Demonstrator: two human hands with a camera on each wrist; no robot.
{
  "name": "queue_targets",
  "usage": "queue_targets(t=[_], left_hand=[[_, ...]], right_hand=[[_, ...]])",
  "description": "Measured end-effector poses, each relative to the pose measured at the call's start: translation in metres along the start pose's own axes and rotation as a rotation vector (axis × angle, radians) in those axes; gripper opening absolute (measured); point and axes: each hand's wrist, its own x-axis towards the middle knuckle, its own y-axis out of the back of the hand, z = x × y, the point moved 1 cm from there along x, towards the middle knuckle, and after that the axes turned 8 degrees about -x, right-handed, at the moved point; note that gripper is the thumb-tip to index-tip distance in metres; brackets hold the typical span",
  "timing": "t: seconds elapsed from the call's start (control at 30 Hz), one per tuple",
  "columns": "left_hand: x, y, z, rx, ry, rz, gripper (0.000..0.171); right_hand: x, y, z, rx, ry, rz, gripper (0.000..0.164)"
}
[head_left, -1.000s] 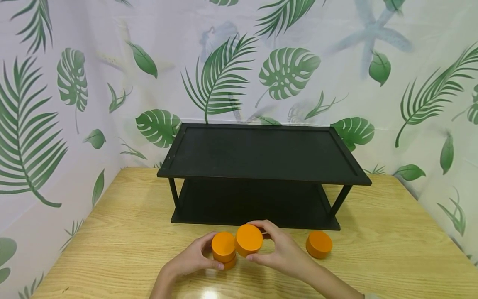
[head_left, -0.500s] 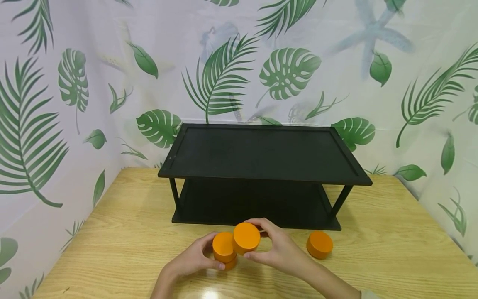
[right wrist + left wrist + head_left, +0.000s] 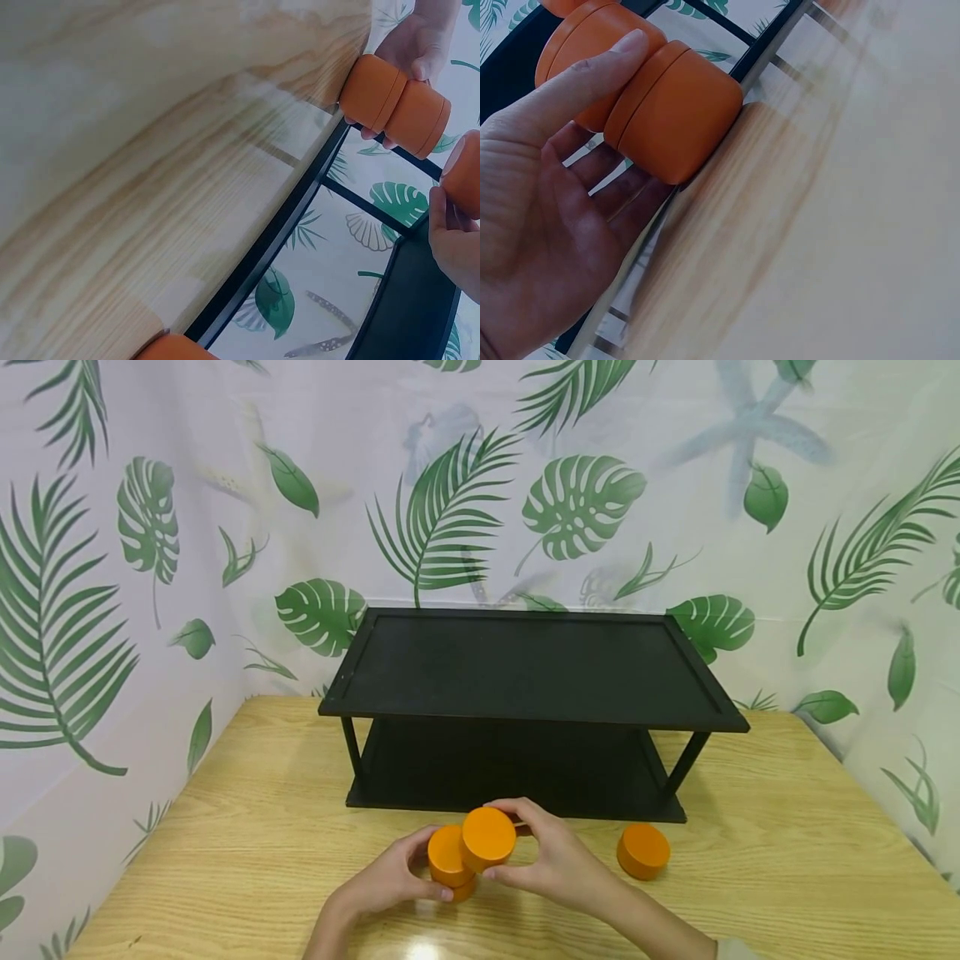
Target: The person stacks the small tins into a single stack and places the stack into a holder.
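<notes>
Two squat round orange jars, each with a seam like a lid line, are stacked on the table. My left hand (image 3: 393,877) grips the stack from the left, thumb in front and fingers behind. In the left wrist view, the thumb lies across the upper jar (image 3: 577,46), and the lower jar (image 3: 686,112) stands on the wood. My right hand (image 3: 551,864) pinches a third orange jar (image 3: 488,837) between thumb and fingers, raised beside and above the stack. In the right wrist view, this held jar (image 3: 466,176) is tilted, a gap separating it from the upper jar (image 3: 420,120).
A fourth orange jar (image 3: 643,852) stands on the wooden table (image 3: 787,860), right of my right forearm. Behind the hands is a black two-tier shelf (image 3: 525,668), its base close to the jars. Leaf-patterned cloth (image 3: 315,510) covers the walls behind and at the sides.
My right hand has moved slightly left and up with its jar, which now overlaps more of the stack in the head view. The left hand and the stack have stayed in place.
</notes>
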Motion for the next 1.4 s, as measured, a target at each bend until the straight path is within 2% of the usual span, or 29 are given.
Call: queue_targets(t=[0.37,0.77,1.4], left_hand=[[0.000,0.000,0.000,-0.007,0.003,0.008,0.059],[0.000,0.000,0.002,-0.008,0.007,0.007,0.059],[-0.002,-0.001,-0.001,-0.004,-0.017,-0.005,0.060]], right_hand=[[0.003,-0.003,-0.001,0.001,-0.003,-0.010,0.060],[0.006,-0.003,-0.004,0.010,-0.023,-0.017,0.058],[0.011,-0.012,-0.007,0.025,-0.014,-0.018,0.060]])
